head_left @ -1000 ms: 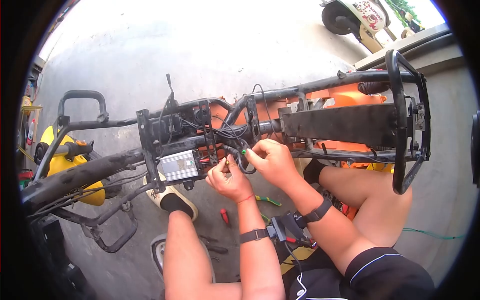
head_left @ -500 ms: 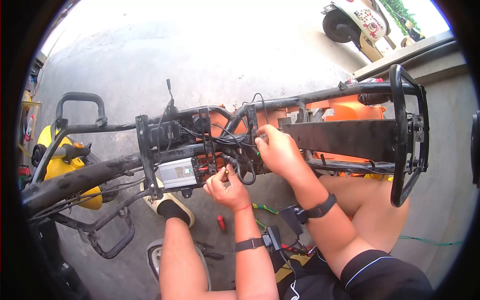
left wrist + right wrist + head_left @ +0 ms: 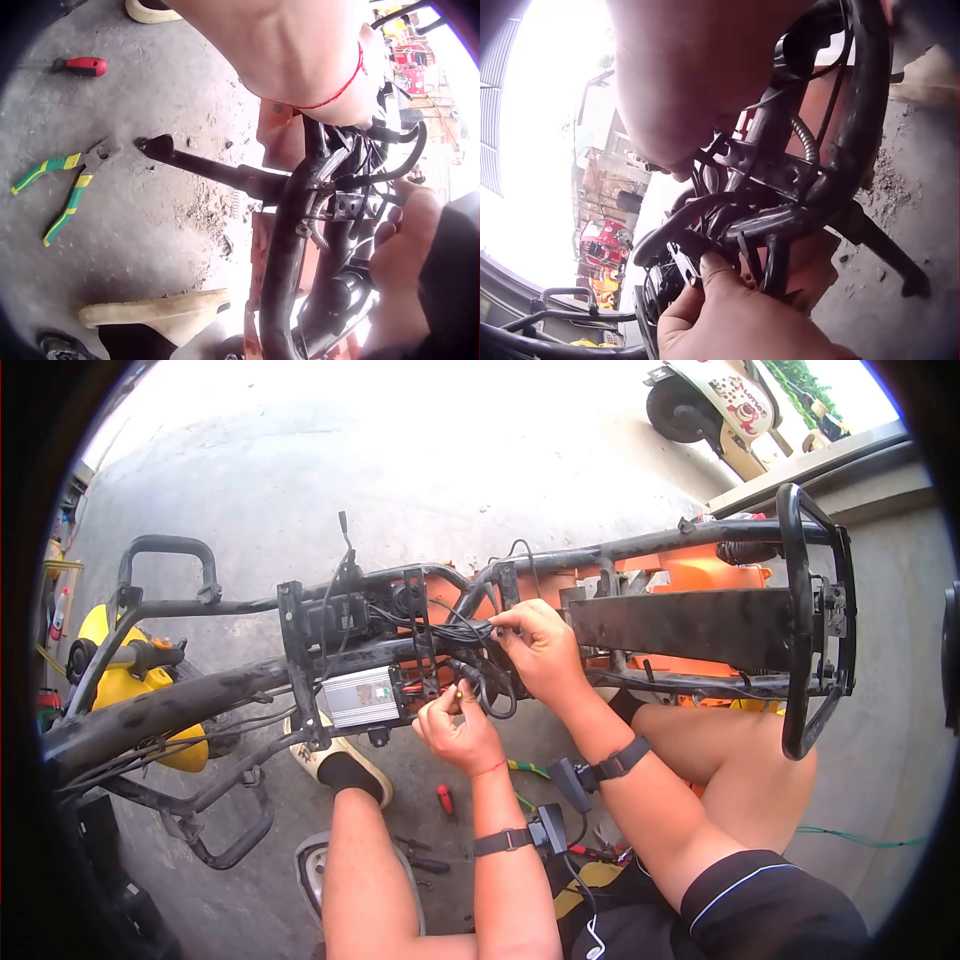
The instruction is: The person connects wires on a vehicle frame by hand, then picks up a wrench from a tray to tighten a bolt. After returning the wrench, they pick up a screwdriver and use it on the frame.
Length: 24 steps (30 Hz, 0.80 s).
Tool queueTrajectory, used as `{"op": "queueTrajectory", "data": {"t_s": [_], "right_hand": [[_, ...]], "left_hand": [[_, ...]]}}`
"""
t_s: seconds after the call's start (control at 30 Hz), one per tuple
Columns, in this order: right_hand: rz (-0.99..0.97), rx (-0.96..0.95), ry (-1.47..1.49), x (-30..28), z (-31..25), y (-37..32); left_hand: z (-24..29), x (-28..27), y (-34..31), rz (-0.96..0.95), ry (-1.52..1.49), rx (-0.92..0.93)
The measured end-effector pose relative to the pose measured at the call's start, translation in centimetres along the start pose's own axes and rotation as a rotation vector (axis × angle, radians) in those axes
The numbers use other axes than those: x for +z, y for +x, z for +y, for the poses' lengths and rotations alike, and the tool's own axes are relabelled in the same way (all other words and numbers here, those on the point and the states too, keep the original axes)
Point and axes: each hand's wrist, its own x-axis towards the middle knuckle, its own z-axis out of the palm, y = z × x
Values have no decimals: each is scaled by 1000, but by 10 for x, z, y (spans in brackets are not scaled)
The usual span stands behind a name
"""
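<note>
My left hand (image 3: 460, 735) pinches a black cable connector with a small yellow end (image 3: 459, 694), just below the frame's near tube. In the right wrist view that connector (image 3: 694, 282) shows between thumb and forefinger. My right hand (image 3: 542, 650) is higher up at the black wire bundle (image 3: 455, 628), thumb and forefinger pinching a dark cable end whose tip is mostly hidden by the fingers. A thick black cable loop (image 3: 512, 705) hangs between the two hands. Left of them, the silver finned controller box (image 3: 360, 698) sits on the black vehicle frame (image 3: 240, 682).
Green-and-yellow pliers (image 3: 75, 176) and a red-handled screwdriver (image 3: 84, 67) lie on the concrete floor. Orange body panels (image 3: 690, 570) show beneath the frame. A flat black plate (image 3: 680, 628) spans its right part. A white scooter (image 3: 725, 405) stands at the back right.
My right hand has moved away from the left hand, out to the right, then back left to the wire bundle. The green tip seen at its fingers earlier is now hidden. My left hand keeps its pinch.
</note>
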Motion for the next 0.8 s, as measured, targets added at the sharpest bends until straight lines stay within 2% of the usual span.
{"op": "queueTrajectory", "data": {"t_s": [0.07,0.13,0.2,0.27,0.37,0.47,0.53,0.63,0.73,0.8], "right_hand": [[-13,8,-12,-4,-1,-1],[-80,162,0,-7,-5,-4],[-114,202,-38,-9,-6,-6],[-185,359,-81,-12,-18,-3],[-230,417,-133,-13,-23,-2],[-258,407,-206,-11,-19,3],[-273,402,-257,-10,-25,10],[-324,352,-427,-8,-36,20],[-442,304,-603,-6,-48,15],[-384,166,-713,-8,-52,3]], "left_hand": [[1,1,1,-4,0,8],[4,0,1,5,-24,-31],[2,1,0,24,-15,-21],[-1,3,-1,38,-7,-6],[4,0,0,7,-4,-45],[5,2,0,32,-31,-46],[7,0,0,-7,-11,-110],[7,0,1,-21,-4,-136],[6,3,1,14,-39,-112],[8,2,1,17,-47,-132]]}}
